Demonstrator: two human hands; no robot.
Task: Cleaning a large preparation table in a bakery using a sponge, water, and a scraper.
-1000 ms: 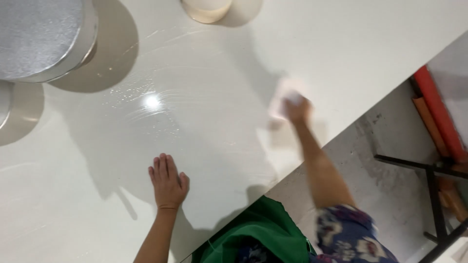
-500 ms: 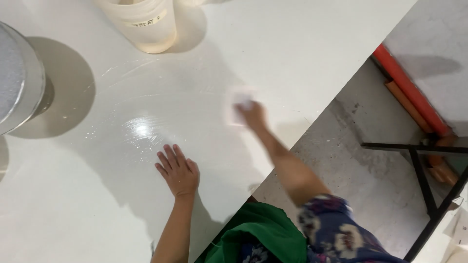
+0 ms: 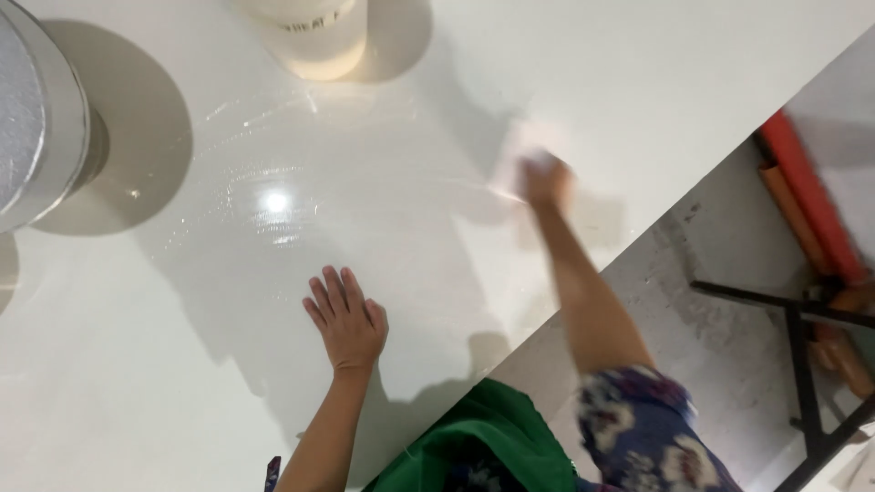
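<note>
On tabletop [image 3: 638,73], cloth [image 3: 524,150] under rt hand [image 3: 547,182]

Looked like a workshop or food-prep space: glossy white worktable [image 3: 182,383], bare stained concrete floor [image 3: 693,319], large metal-topped drum [image 3: 36,118], cream plastic tub [image 3: 314,36], black steel frame [image 3: 802,364].

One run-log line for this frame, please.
left hand: flat on white table | right hand: pressing white cloth on table | motion-blurred
</note>
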